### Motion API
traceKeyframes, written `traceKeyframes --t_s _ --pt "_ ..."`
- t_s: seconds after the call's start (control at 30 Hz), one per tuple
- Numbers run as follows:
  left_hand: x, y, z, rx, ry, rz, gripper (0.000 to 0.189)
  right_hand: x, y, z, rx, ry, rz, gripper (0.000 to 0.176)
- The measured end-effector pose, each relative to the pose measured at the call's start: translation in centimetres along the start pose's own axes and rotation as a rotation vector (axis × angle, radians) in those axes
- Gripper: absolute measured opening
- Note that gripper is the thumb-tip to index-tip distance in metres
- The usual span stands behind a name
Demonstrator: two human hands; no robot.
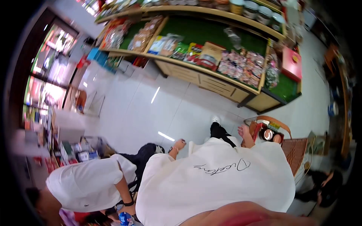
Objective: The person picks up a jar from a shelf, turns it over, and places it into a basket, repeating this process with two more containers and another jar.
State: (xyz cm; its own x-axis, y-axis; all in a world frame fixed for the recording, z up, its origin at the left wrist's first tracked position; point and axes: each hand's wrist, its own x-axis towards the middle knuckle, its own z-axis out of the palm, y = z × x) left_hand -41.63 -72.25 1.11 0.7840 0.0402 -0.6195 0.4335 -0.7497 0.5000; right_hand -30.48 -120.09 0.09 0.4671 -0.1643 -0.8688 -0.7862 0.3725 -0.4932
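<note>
My left hand, with a band at the wrist, hangs beside my white shirt over the tiled floor. Its fingers look curled in, and a small dark spot shows at their tips; what they hold, if anything, is too small to make out. On the other side, my right hand is held palm up with fingers apart and nothing in it. Close to it stands a chair carrying a box with round shiny items. Dark lettering runs across my white shirt.
Ahead is a wooden display stand with packaged foods and jars. A pink box sits at its right end. Another person in a white shirt bends at my left, near a blue can. Someone in black is at lower right.
</note>
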Motion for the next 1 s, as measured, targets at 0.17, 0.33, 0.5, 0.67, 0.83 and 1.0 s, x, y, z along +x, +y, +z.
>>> traceKeyframes --t_s 0.17,0.33,0.5,0.67,0.83,1.0 --pt "1.8 -5.0 -2.6 -0.595 0.413 -0.221 0.037 2.5 -5.8 11.4 -0.421 -0.111 -0.094 0.03" --pt "2.7 -4.5 -5.7 -0.867 0.595 -0.175 0.044 5.6 -7.0 24.1 -0.736 -0.221 -0.097 0.027" --pt "4.2 4.4 -22.1 -1.096 0.649 0.267 0.05 7.5 -8.1 37.4 -1.027 -0.365 -0.06 0.03" --pt "-2.5 21.3 -41.6 -0.624 0.408 1.063 0.075 11.8 -8.9 50.3 -1.109 -0.515 -0.221 0.033" --pt "-8.5 25.7 -48.9 -1.115 -0.244 1.69 0.097 12.2 -11.1 59.5 -1.481 -0.561 -0.352 0.033" --pt "-8.3 21.5 -53.5 -1.155 -0.387 1.766 0.097 13.8 -11.7 68.4 -1.601 -0.663 -0.464 0.032"
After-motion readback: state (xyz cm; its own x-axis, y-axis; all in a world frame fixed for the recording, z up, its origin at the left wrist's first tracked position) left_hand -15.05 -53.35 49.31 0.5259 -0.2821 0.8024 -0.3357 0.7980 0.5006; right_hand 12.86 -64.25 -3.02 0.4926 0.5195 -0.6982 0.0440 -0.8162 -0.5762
